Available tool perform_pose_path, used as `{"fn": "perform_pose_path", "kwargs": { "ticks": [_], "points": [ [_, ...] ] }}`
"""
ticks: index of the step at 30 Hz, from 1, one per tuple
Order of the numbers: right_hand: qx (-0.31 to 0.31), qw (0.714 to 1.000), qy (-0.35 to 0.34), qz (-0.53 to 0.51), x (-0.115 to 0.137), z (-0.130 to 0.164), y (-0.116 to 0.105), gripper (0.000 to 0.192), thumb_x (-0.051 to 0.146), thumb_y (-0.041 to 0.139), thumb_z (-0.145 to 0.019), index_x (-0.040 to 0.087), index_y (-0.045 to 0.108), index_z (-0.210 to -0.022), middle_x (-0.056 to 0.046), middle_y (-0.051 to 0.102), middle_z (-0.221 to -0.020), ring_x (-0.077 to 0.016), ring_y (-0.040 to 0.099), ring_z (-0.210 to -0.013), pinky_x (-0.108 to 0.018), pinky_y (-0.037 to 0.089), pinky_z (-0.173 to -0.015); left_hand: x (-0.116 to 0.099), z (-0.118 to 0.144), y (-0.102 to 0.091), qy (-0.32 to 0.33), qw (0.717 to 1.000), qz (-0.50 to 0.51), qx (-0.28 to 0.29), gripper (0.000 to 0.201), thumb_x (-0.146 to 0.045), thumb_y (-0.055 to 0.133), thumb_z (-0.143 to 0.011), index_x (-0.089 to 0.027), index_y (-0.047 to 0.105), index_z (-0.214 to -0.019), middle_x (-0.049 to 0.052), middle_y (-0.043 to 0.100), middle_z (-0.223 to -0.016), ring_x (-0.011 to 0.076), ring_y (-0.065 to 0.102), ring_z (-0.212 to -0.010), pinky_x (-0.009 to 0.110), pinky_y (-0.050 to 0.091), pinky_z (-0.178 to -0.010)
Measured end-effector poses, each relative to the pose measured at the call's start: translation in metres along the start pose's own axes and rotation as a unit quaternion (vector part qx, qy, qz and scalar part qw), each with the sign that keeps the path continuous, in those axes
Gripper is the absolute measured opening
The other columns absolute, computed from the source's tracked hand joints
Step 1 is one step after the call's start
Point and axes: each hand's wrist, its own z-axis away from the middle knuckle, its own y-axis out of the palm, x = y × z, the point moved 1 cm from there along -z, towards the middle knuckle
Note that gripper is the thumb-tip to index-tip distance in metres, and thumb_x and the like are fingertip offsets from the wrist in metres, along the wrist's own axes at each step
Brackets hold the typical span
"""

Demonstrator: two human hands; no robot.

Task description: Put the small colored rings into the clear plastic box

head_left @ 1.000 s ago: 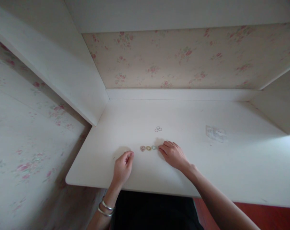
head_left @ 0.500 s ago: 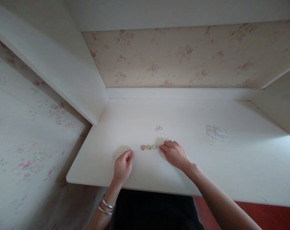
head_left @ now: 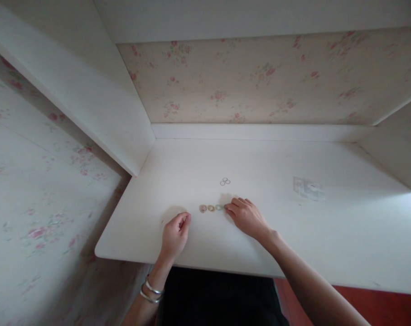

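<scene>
A short row of small rings lies on the white desk point(head_left: 259, 253): a pinkish ring point(head_left: 203, 208) on the left, a yellow one point(head_left: 211, 208) in the middle and a pale green one point(head_left: 219, 207) on the right. My right hand point(head_left: 245, 216) rests at the row's right end, its fingertips closed on a small dark ring point(head_left: 225, 207), mostly covered. To the left of the row, my left hand point(head_left: 174, 231) is closed, thumb against the curled fingers; whatever it may hold is hidden. Three thin rings point(head_left: 225, 181) sit touching one another farther back.
A clear plastic bag point(head_left: 308, 188) lies on the right part of the desk. White side panel point(head_left: 99, 90) and a back ledge point(head_left: 259, 131) bound the desk, with floral wallpaper beyond. Two silver bangles point(head_left: 151, 292) circle my left wrist.
My right hand has slid slightly left with the dark ring, bringing it close to the pale green ring. My left hand has stayed in place.
</scene>
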Motion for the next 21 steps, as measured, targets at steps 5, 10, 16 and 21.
{"fn": "perform_pose_path", "kwargs": {
  "ticks": [5,10,16,21],
  "points": [
    [-0.026,0.998,0.022,-0.051,-0.004,0.006,-0.004,0.020,0.027,0.047,-0.092,0.022,0.066,-0.092,-0.003,0.063,-0.086,-0.0159,0.057,-0.083,-0.028,0.038,-0.076,-0.007,-0.006,-0.002,-0.017,1.000,0.005,0.018,0.035,-0.045,0.045,-0.088,-0.017,0.065,-0.093,-0.001,0.061,-0.062,0.0131,0.053,-0.054,0.022,0.040,-0.052],
    [-0.107,0.963,0.146,-0.200,-0.015,0.012,0.008,0.030,0.037,0.042,-0.093,0.021,0.067,-0.089,-0.003,0.062,-0.081,-0.0128,0.056,-0.069,-0.024,0.041,-0.065,-0.040,-0.039,0.008,0.061,0.994,-0.027,0.085,0.032,-0.042,0.042,-0.090,-0.019,0.065,-0.091,0.002,0.066,-0.073,0.0135,0.057,-0.062,0.023,0.043,-0.061],
    [-0.199,0.894,0.277,-0.291,-0.029,0.008,0.028,0.037,0.047,0.044,-0.087,0.019,0.068,-0.084,-0.003,0.063,-0.073,-0.0143,0.054,-0.063,-0.026,0.040,-0.061,-0.084,-0.096,0.060,0.158,0.962,-0.190,0.116,0.023,-0.032,0.045,-0.091,-0.022,0.065,-0.099,0.004,0.066,-0.095,0.0159,0.060,-0.083,0.026,0.045,-0.075],
    [-0.196,0.897,0.256,-0.302,-0.030,0.008,0.029,0.037,0.046,0.043,-0.088,0.020,0.068,-0.084,-0.002,0.061,-0.070,-0.0131,0.051,-0.060,-0.025,0.038,-0.060,-0.088,-0.125,0.097,0.174,0.942,-0.261,0.123,0.027,-0.033,0.040,-0.094,-0.024,0.060,-0.109,0.004,0.060,-0.108,0.0174,0.060,-0.089,0.028,0.046,-0.075]
  ]
}}
